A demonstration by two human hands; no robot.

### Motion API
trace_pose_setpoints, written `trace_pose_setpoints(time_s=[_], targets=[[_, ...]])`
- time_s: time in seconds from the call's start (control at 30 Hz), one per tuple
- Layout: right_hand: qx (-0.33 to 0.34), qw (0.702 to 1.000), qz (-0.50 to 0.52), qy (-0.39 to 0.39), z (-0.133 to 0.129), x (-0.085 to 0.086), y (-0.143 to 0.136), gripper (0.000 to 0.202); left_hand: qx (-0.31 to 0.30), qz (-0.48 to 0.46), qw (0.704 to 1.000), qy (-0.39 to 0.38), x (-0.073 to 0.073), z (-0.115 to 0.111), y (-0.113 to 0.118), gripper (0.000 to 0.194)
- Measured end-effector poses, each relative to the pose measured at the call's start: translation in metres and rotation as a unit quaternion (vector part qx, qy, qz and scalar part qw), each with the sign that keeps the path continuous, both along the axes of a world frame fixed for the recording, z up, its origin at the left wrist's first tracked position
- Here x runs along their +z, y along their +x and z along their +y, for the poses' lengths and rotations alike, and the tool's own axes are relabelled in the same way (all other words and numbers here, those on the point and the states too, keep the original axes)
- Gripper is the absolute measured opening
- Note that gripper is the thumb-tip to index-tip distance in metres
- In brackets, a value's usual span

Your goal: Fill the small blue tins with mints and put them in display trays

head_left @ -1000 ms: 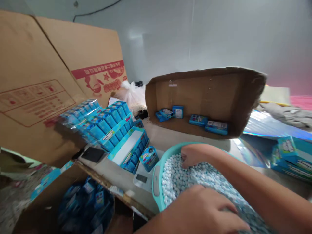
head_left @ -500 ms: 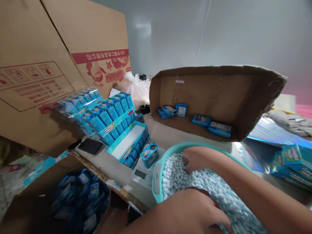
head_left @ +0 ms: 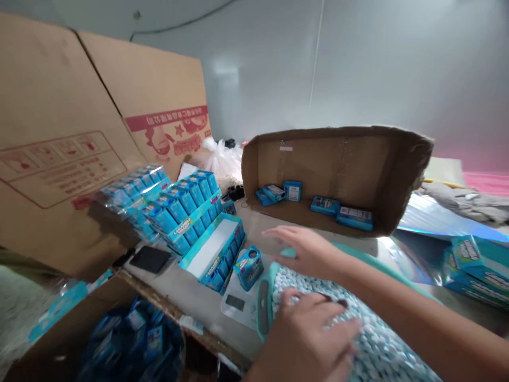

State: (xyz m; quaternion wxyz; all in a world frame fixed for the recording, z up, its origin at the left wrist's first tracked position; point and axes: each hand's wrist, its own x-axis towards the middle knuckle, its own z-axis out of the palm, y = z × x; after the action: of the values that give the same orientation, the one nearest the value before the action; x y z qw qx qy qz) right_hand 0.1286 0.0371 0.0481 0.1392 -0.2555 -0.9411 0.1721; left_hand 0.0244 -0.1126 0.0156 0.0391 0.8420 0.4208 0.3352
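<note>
Turquoise tub (head_left: 263, 309) of candies (head_left: 382, 345): right hand (head_left: 306, 248) over tub's edge, fingers spread; left hand (head_left: 308, 334) over candies, grip can't tell; scale (head_left: 234, 303) bearing box (head_left: 249, 269) beside tub, likely for reach.

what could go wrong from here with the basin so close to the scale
The right hand, fingers stretched out near the rim of the basin, might bump the small blue box on the scale. The basin's handle is right beside the scale, so a nudge could disturb the reading. The left hand is low over the loose pieces; a quick sweep might flick some out.
</note>
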Motion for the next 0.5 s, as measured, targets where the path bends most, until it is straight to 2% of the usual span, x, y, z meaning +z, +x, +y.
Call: trace_pose_setpoints(time_s=[0.03, 0.07, 0.13, 0.2, 0.27, 0.33, 0.43, 0.5], targets=[[0.041, 0.998, 0.049, 0.015, -0.006, -0.001, -0.010, 0.064, 0.079, -0.050, 0.994, 0.058, 0.004, -0.004, -0.019, 0.022], [0.095, 0.994, 0.050, 0.036, -0.013, -0.003, -0.021, 0.075, 0.157, -0.074, 0.981, 0.087, 0.006, -0.008, -0.044, 0.022], [0.129, 0.987, 0.001, 0.093, -0.023, -0.011, -0.047, 0.085, 0.298, -0.057, 0.943, 0.138, 0.006, -0.013, -0.100, 0.025], [0.148, 0.979, -0.078, 0.117, -0.028, -0.018, -0.071, 0.070, 0.372, 0.012, 0.915, 0.158, -0.003, -0.014, -0.154, 0.031], [0.152, 0.969, -0.146, 0.125, -0.028, -0.015, -0.088, 0.046, 0.396, 0.054, 0.907, 0.133, -0.019, -0.014, -0.194, 0.029], [0.143, 0.964, -0.182, 0.128, -0.024, 0.001, -0.096, 0.033, 0.380, 0.050, 0.918, 0.103, -0.036, -0.013, -0.214, 0.025], [0.080, 0.975, -0.154, 0.142, -0.014, 0.046, -0.094, 0.036, 0.333, 0.032, 0.940, 0.069, -0.054, -0.010, -0.220, 0.022], [0.023, 0.981, -0.099, 0.166, -0.006, 0.076, -0.093, 0.041, 0.332, 0.040, 0.940, 0.072, -0.060, -0.007, -0.216, 0.022]])
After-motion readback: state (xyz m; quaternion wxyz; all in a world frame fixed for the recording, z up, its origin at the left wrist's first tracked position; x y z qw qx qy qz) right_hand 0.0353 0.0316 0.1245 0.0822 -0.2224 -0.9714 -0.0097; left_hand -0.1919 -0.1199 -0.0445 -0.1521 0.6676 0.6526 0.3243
